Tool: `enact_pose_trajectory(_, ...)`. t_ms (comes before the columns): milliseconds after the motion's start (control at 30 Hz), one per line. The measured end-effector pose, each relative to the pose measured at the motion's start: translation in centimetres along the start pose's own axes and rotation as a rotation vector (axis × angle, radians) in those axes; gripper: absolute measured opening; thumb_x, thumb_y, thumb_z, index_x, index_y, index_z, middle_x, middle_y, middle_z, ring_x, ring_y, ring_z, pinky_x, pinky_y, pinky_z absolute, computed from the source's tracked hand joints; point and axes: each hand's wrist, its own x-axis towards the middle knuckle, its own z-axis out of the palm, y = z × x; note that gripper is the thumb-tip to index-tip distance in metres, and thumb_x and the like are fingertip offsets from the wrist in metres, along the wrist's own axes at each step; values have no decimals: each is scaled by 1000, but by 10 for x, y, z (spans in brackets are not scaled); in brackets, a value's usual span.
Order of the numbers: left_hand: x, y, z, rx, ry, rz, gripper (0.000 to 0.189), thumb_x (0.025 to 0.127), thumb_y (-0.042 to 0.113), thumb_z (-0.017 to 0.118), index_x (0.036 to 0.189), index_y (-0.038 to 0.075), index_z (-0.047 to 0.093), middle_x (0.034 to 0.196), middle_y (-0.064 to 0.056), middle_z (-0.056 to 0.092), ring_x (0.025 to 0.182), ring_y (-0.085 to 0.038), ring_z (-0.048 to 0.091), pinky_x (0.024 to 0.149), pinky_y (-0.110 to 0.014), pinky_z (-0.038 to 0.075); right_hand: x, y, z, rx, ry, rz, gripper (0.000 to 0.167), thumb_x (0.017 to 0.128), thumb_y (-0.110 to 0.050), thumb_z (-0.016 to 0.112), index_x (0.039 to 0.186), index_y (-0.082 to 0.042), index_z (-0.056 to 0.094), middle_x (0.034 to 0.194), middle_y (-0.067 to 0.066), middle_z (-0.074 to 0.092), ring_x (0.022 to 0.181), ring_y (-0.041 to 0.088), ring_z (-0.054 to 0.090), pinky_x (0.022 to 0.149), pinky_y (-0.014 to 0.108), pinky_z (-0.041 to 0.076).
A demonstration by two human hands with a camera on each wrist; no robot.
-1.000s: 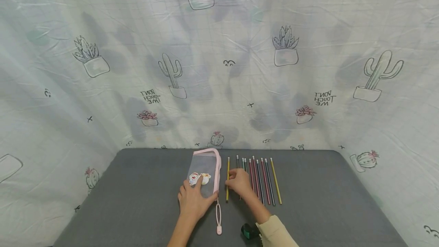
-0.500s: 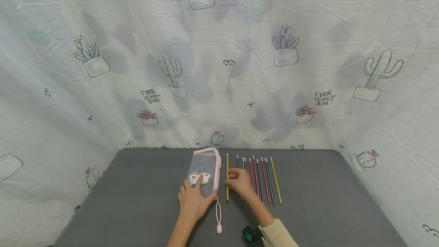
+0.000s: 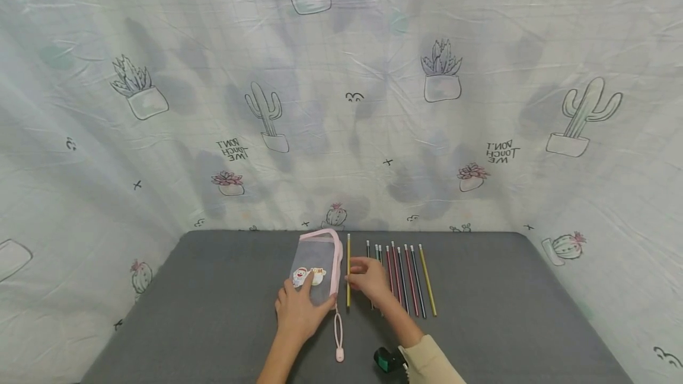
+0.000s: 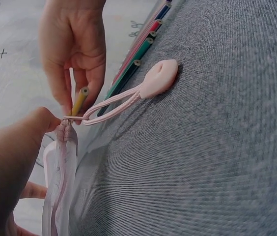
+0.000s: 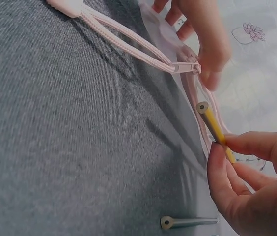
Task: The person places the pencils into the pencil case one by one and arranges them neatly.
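Observation:
A clear pencil case point(image 3: 306, 253) with pink trim lies on the grey table, stickers on its front. My left hand point(image 3: 299, 313) rests on its near part with fingers spread, the thumb by the zipper end. A pink cord loop point(image 4: 114, 105) hangs from the zipper pull there. Between thumb and fingertips my right hand point(image 3: 369, 280) pinches a yellow pencil point(image 5: 214, 125), unsharpened end toward me. The pencil runs alongside the zipper edge, just right of the case. In the right wrist view, the zipper edge point(image 5: 202, 132) passes right behind the pencil.
Several dark and red pencils point(image 3: 401, 277) lie in a row to the right, partly under the right forearm. Another yellow pencil point(image 3: 428, 280) ends the row. A black and green object point(image 3: 386, 360) is by the right sleeve. A printed curtain point(image 3: 352, 135) surrounds the table.
My right hand has moved the yellow pencil left, closer to the zipper edge, and slightly away from me. The left hand stays on the case.

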Motion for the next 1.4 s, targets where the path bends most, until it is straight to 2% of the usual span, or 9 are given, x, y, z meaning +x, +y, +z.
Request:
enact_pose_trajectory(567,0,-1,1,3,1,2,82,86,62,73,147,9,59,131,-35,45,116,-51,50,96,-68,41,14,-1,18,67,23,40,43,84,12,76,127,14,67,103,26,74,83,27,77,72,35,64)
enact_pose_trajectory(767,-1,-1,0,-10,0,-3,83,86,62,73,148,8,59,130,-34,45,115,-50,49,96,-67,41,15,-5,20,104,14,55,45,85,12,76,128,15,65,103,27,74,86,30,77,73,37,64)
enact_pose_trajectory(1033,-1,0,0,-24,-3,-12,83,86,62,73,148,9,59,130,-34,45,116,-51,49,96,-67,41,16,-6,21,130,6,75,44,86,11,75,128,15,65,102,25,74,85,27,76,74,38,64)
enact_pose_trajectory(1400,0,-2,-1,-41,2,-4,82,86,59,73,149,9,58,130,-34,45,118,-52,50,97,-69,41,16,-1,22,160,15,76,44,87,11,73,129,18,63,105,28,73,84,27,76,74,37,64)
